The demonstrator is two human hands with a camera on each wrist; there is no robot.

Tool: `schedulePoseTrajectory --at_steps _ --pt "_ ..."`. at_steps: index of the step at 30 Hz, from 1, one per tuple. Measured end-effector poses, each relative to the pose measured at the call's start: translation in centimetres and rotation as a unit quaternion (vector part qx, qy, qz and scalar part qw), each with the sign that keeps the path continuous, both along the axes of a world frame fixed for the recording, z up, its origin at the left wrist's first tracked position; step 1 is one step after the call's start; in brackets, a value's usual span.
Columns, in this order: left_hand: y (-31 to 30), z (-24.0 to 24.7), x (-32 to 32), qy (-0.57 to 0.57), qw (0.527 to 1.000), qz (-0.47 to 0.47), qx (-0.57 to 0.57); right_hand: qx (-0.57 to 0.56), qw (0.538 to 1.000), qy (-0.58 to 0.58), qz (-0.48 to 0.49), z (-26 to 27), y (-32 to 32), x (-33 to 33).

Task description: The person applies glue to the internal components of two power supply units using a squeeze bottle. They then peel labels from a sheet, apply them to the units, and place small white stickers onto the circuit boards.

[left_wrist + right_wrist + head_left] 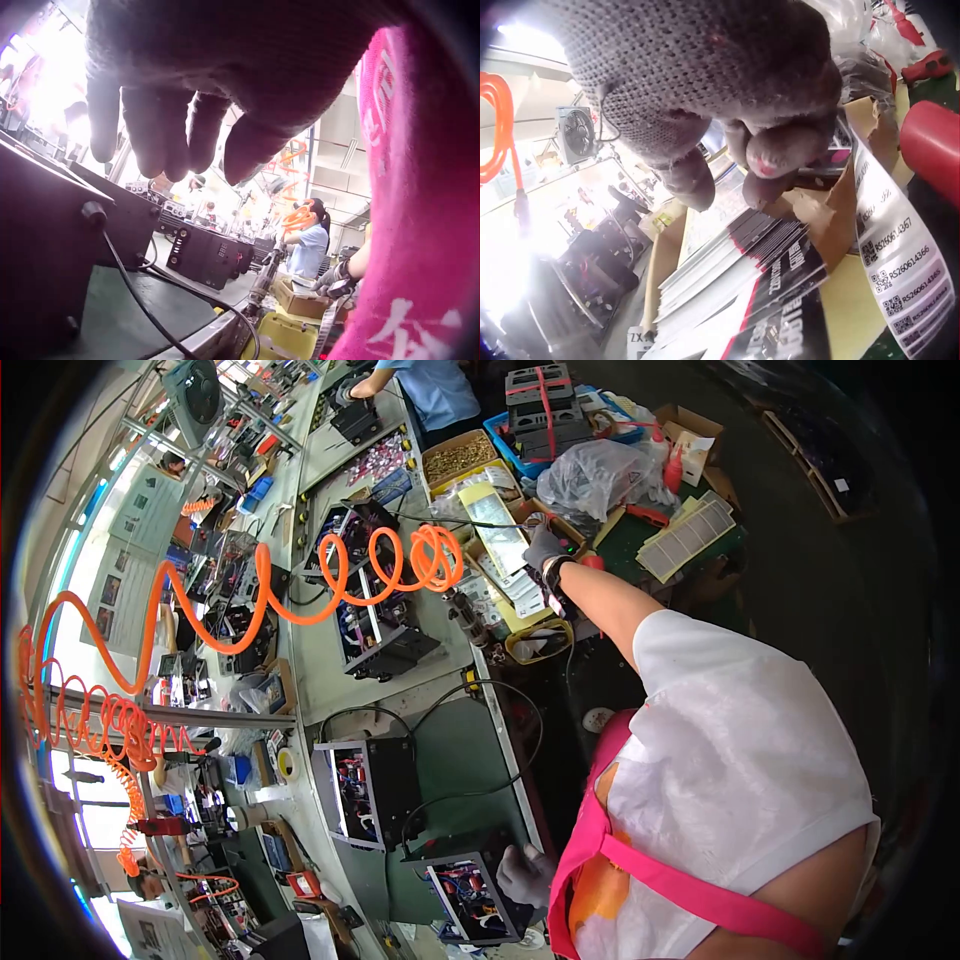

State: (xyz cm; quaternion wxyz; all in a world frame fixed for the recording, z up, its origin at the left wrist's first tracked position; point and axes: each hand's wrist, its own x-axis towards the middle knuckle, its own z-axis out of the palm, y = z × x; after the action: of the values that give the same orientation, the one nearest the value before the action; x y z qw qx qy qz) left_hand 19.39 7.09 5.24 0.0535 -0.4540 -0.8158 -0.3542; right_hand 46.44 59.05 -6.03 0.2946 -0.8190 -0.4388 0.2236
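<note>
My right hand [543,548], in a grey knit glove, reaches over a cardboard box [670,251] packed with printed booklets [739,281]. Its thumb and bent fingers stand apart above the booklets, nothing visible between them. A strip of white barcode labels [904,262] hangs over the box's side. Down at the bench's near end is my left hand [522,875], also gloved, beside a black-cased machine [470,895] whose open side shows red and blue components. In the left wrist view, that hand's fingers [154,131] extend loosely downward, holding nothing.
Another black machine [370,790] stands on the green mat, with a black cable [540,730] looping over the bench edge. An orange coiled hose [260,590] hangs across the bench. Label sheets [685,535] and a plastic bag [605,475] lie beyond my right hand. Another person [435,395] works farther along.
</note>
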Motion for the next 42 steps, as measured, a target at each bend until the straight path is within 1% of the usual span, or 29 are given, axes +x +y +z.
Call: schedulePoseTrajectory --at_steps 2,3,4,6,9,10,11,13,14,15,16,17,18,20,21,22,23,24,26,28,29,30,32,34,35,38,40,41,42 --pt "0.2 -0.4 0.0 -0.026 1.000 0.005 0.002 0.050 0.994 0.052 0.081 0.1 0.2 1.0" --pt "0.4 -0.4 -0.1 -0.034 0.999 0.000 -0.003 0.006 0.979 0.197 0.059 -2.4 1.9 1.3" --pt "0.7 -0.4 0.0 -0.044 0.999 -0.005 -0.008 -0.073 0.839 0.538 -0.024 3.5 -1.5 1.2" --pt "1.9 1.1 0.7 -0.080 0.997 -0.018 -0.002 -0.157 0.725 0.665 0.088 5.5 -4.7 1.3" --pt "3.5 2.1 0.4 -0.207 0.976 -0.073 0.011 -0.093 0.733 0.616 0.274 9.9 -14.5 -1.7" --pt "4.4 2.3 0.1 -0.280 0.956 -0.089 0.027 0.015 0.741 0.513 0.432 10.4 -17.2 -3.2" --pt "5.1 2.7 -0.5 -0.348 0.929 -0.121 0.037 0.152 0.726 0.403 0.536 10.9 -19.9 -4.7" --pt "6.5 4.1 -1.6 -0.520 0.837 -0.169 0.032 0.184 0.677 0.360 0.615 10.1 -25.4 -8.9" --pt "7.6 5.6 -1.3 -0.570 0.807 -0.152 0.031 0.117 0.635 0.308 0.699 9.3 -27.1 -9.8" --pt "8.3 6.0 -1.8 -0.599 0.771 -0.214 0.046 0.084 0.618 0.224 0.749 11.0 -28.5 -10.8" --pt "8.2 6.3 -2.5 -0.663 0.716 -0.213 0.047 0.051 0.590 0.138 0.794 12.9 -30.0 -11.7" --pt "7.1 4.5 -4.0 -0.604 0.750 -0.266 0.039 0.070 0.578 0.188 0.791 13.0 -31.4 -12.7" --pt "6.0 1.8 -5.4 -0.539 0.780 -0.316 0.028 0.034 0.561 0.159 0.812 13.5 -32.5 -13.4" --pt "3.0 -1.9 -6.7 -0.669 0.678 -0.262 0.156 -0.032 0.525 0.094 0.846 14.8 -34.3 -14.8" --pt "1.8 -2.1 -6.6 -0.673 0.679 -0.223 0.190 -0.036 0.494 0.097 0.864 15.2 -34.6 -15.1" --pt "0.9 -1.5 -6.3 -0.674 0.680 -0.185 0.223 -0.030 0.498 0.178 0.848 15.0 -34.8 -15.5" --pt "0.6 -0.9 -5.8 -0.625 0.738 -0.128 0.218 -0.029 0.501 0.258 0.826 14.7 -35.1 -15.9" --pt "0.9 1.6 -5.1 -0.639 0.725 -0.095 0.240 -0.032 0.503 0.337 0.796 14.4 -35.4 -16.3" --pt "1.5 6.7 -3.8 -0.659 0.694 -0.029 0.287 -0.072 0.527 0.263 0.805 15.1 -35.3 -17.6" --pt "-0.4 7.6 -3.6 -0.686 0.639 -0.067 0.343 -0.084 0.499 0.180 0.844 16.0 -35.8 -18.9" --pt "-0.3 7.1 -4.7 -0.527 0.828 -0.041 0.187 -0.080 0.486 0.164 0.854 15.3 -36.5 -19.5" --pt "-1.0 8.5 -3.6 -0.591 0.761 -0.004 0.267 -0.077 0.474 0.149 0.865 13.9 -37.5 -20.0" --pt "-1.9 7.7 -3.6 -0.515 0.801 -0.002 0.306 -0.090 0.434 0.134 0.886 13.2 -39.1 -20.7" --pt "-3.8 6.1 -4.1 -0.502 0.810 0.031 0.300 -0.122 0.385 0.136 0.905 14.2 -40.5 -21.2" --pt "-4.6 5.7 -4.3 -0.496 0.814 0.047 0.297 -0.050 0.399 0.177 0.898 14.9 -41.0 -21.0" --pt "-6.4 6.4 -4.0 -0.420 0.858 0.092 0.282 0.020 0.551 0.332 0.765 16.8 -40.3 -22.4" --pt "-7.6 6.2 -4.1 -0.391 0.885 0.086 0.235 0.227 0.529 0.296 0.762 19.1 -39.4 -23.8" --pt "-7.9 6.5 -3.8 -0.391 0.891 0.080 0.217 0.365 0.470 0.228 0.771 19.9 -39.4 -24.8" --pt "-8.2 6.8 -3.6 -0.391 0.896 0.072 0.199 0.371 0.437 0.214 0.791 20.4 -40.1 -25.3"
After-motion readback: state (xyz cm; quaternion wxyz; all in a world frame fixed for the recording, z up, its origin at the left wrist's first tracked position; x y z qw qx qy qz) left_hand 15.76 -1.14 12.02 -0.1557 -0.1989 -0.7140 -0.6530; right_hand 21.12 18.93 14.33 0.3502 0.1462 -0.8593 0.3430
